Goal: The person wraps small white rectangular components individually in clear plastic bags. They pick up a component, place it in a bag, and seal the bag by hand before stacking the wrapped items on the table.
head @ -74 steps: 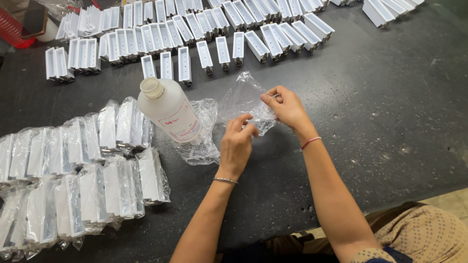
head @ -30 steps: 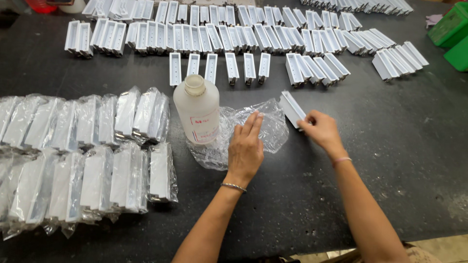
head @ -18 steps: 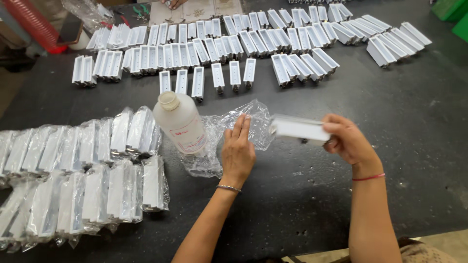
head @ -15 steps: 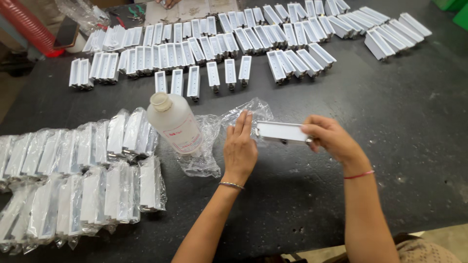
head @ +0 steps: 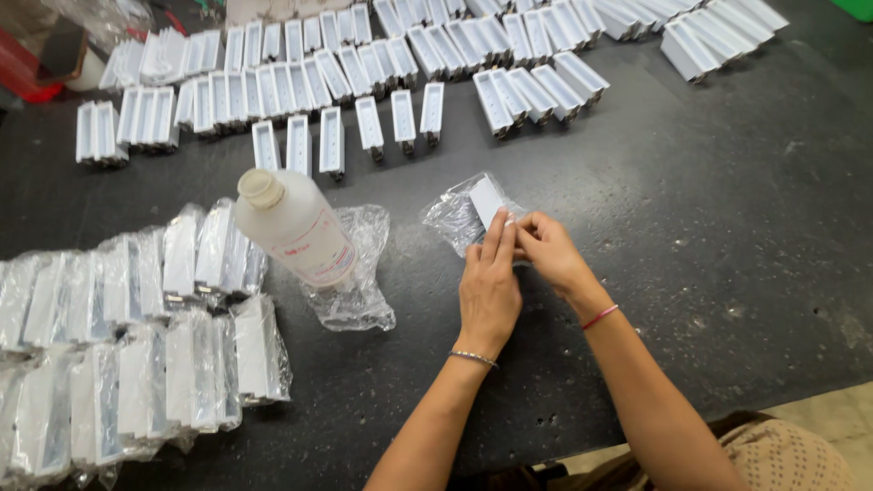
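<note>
Just above the middle of the frame I see a small white plastic piece (head: pixel 486 200), flat and oblong, sitting partly inside a clear plastic bag (head: pixel 452 220) that lies crumpled on the dark tabletop (head: pixel 727 227). My left hand (head: pixel 488 289) lies palm down just below the bag, its fingers stretched flat and close together, the tips resting on the bag and the lower end of the white piece. My right hand (head: pixel 548 253) comes in from the lower right and meets the left at the same spot; its grip is a pinch of thumb and fingertips at the bag's edge by the piece, though I cannot tell exactly how much it catches. A thin bracelet circles each wrist. Left of the hands, well apart from them, a translucent plastic bottle (head: pixel 296 227) with a pale cap lies tilted on a second crumpled clear bag (head: pixel 359 291). At the lower left of the frame, bagged white pieces (head: pixel 136 336) lie side by side in overlapping rows. Across the top of the frame, unbagged white pieces (head: pixel 400 68) stand in long rows, with a shorter row of single pieces (head: pixel 346 136) set a little nearer, just above the bottle. A red object (head: pixel 23 73) shows at the upper left corner.
</note>
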{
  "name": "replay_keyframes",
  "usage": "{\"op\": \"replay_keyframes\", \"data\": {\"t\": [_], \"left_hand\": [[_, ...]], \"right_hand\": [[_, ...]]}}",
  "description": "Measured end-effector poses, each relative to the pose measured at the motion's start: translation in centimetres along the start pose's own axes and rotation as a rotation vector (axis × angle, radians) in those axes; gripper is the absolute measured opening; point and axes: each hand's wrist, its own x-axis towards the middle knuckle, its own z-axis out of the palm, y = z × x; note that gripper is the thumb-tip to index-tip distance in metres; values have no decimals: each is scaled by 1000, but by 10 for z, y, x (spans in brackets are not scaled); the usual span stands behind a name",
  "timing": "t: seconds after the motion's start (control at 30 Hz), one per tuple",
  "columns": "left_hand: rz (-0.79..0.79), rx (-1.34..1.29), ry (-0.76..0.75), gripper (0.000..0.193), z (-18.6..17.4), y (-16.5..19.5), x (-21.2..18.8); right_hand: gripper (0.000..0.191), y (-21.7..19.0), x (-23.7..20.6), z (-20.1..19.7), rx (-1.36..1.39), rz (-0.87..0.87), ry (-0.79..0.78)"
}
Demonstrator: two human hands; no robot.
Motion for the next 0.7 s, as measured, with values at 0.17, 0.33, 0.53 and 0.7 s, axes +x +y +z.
{"op": "replay_keyframes", "data": {"t": [0.17, 0.33, 0.53, 0.7], "left_hand": [[-26, -71, 24, 62, -4, -1, 0], [-22, -97, 23, 61, -10, -1, 1], [-23, -167, -44, 65, -16, 5, 2], [44, -259, -47, 74, -23, 3, 5]], "right_hand": [[14, 16, -1, 10, 0, -13, -47], [19, 2, -11, 15, -261, -106, 1], [15, -6, -17, 17, -315, 18, -22], [15, -2, -14, 12, -355, -41, -113]]}}
